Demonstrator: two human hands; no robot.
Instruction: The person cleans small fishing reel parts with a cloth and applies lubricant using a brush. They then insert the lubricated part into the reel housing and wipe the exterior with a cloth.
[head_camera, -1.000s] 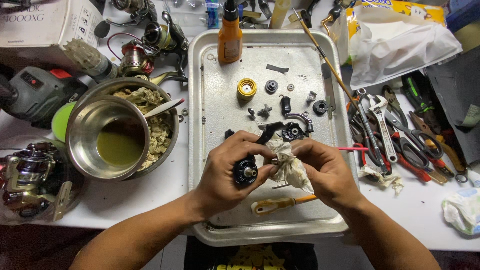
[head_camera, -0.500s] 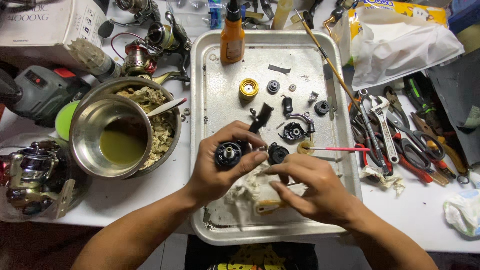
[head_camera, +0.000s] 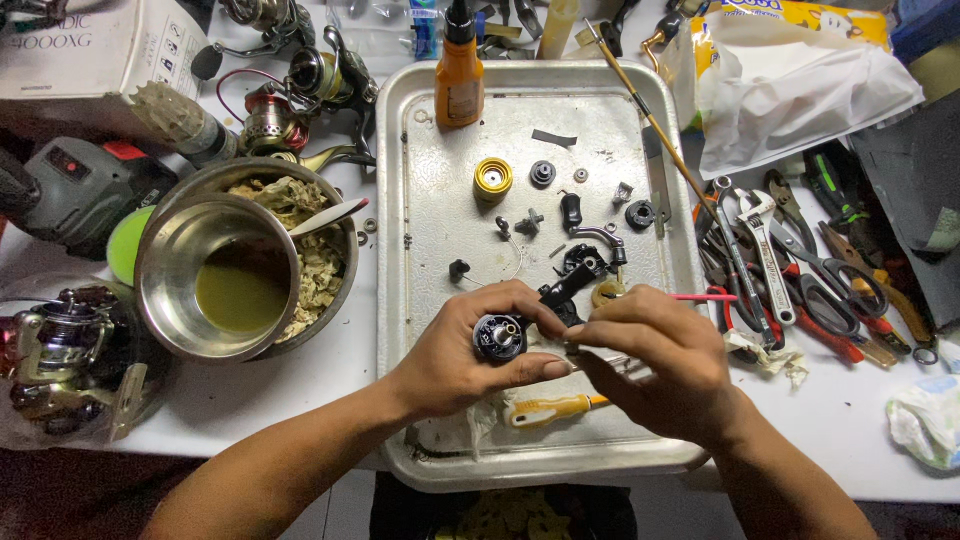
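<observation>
1. The left hand (head_camera: 455, 350) is closed around a small black reel body (head_camera: 500, 336), low in the centre of the frame over the metal tray (head_camera: 420, 200).
2. The right hand (head_camera: 660, 365) pinches a thin red-handled tool (head_camera: 700, 297), its tip at the reel body; I judge this a cleaning or part-fitting step.
3. The next move would call for a steady grip and a fine touch at the hub.
4. Loose on the tray: one yellow spool part (head_camera: 493, 178), one orange bottle (head_camera: 459, 75), one yellow-handled screwdriver (head_camera: 550, 408) and several small black parts.
5. On the table (head_camera: 330, 380) at left sit two nested steel bowls (head_camera: 215, 270); pliers and wrenches (head_camera: 790, 270) lie at right.
</observation>
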